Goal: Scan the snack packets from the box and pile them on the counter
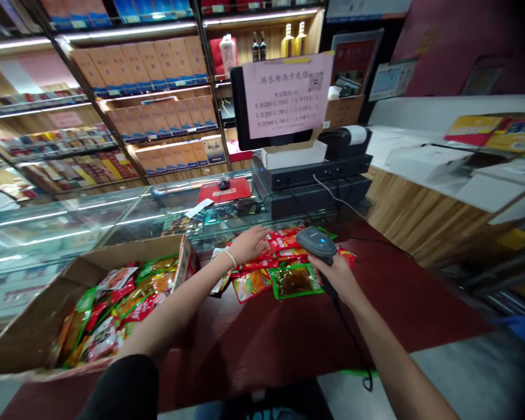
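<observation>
Mid-frame, we spread our left hand [250, 244] over red packets [282, 239], while our right hand [335, 269] grips a scanner [315, 241]. We see an open carton [30, 326] of packets lower left, and a monitor [240, 111] bearing a printed sheet [289, 96] upper centre.

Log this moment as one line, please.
left hand: on red packets | right hand: gripping scanner, blue light showing | open cardboard box: more packets inside, at left

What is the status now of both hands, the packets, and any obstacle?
Right hand holds scanner. Left hand at packets, contact unclear. Packets spread on table. Cable dangles near right forearm; no blockage seen.
</observation>
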Motion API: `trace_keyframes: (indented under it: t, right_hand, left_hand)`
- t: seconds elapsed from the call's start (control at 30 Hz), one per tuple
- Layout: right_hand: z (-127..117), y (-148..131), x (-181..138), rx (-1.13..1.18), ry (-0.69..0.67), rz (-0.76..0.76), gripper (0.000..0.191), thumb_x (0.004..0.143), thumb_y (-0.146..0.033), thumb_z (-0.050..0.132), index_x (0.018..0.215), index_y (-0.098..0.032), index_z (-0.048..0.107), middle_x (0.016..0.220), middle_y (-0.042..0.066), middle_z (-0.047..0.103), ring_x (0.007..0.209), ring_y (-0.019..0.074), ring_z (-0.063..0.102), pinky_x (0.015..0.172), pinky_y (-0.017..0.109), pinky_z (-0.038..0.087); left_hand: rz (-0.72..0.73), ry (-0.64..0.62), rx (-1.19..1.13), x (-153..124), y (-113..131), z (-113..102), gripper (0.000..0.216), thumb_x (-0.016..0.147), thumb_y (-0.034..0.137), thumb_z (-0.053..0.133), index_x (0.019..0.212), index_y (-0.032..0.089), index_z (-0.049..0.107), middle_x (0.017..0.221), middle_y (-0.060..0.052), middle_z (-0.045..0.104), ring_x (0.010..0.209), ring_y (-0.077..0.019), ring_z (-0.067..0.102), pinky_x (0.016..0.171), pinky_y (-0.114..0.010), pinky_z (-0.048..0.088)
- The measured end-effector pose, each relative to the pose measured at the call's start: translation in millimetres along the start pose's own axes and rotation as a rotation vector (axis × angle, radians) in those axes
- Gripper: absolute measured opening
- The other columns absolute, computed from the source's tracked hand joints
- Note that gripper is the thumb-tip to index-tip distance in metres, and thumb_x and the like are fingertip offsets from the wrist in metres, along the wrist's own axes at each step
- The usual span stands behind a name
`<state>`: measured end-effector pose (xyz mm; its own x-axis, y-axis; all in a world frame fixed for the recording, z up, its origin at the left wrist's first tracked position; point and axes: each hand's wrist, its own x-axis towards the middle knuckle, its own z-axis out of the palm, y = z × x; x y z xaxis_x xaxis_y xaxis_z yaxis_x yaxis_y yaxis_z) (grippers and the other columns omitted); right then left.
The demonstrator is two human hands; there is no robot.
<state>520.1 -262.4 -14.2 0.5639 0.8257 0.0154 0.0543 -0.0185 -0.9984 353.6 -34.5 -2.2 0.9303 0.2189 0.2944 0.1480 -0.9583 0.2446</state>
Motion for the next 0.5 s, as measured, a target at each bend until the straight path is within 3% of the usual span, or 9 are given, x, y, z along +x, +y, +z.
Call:
trace_keyframes:
  t: [0.27,0.5]
  right_hand:
    - [89,-19,15,-0.081,-0.245,-0.032,0.043,0.074,-0.056,0.074,0.06,-0.02,0.055,0.044,-0.002,0.052,0.036,0.0117,0.047,0.039,0.025,0.039]
    - [194,-32,20,-0.061,-0.51,-0.059,0.043,0.076,-0.055,0.072,0.059,-0.021,0.053,0.043,-0.002,0.051,0.035,0.0112,0.045,0.037,0.025,0.037]
  left_hand:
    - [-0.286,0.187,-0.038,-114,-20,-89,0.033,0.094,0.029,0.051,0.124,0.02,0.061,0.122,-0.006,0.067,0.113,-0.0203,0.062,0.101,-0.035,0.047]
    - [-0.675,0.387,-0.054,-250,-60,-122,0.032,0.091,0.03,0.053,0.119,0.019,0.063,0.119,-0.007,0.069,0.109,-0.0201,0.064,0.099,-0.035,0.049]
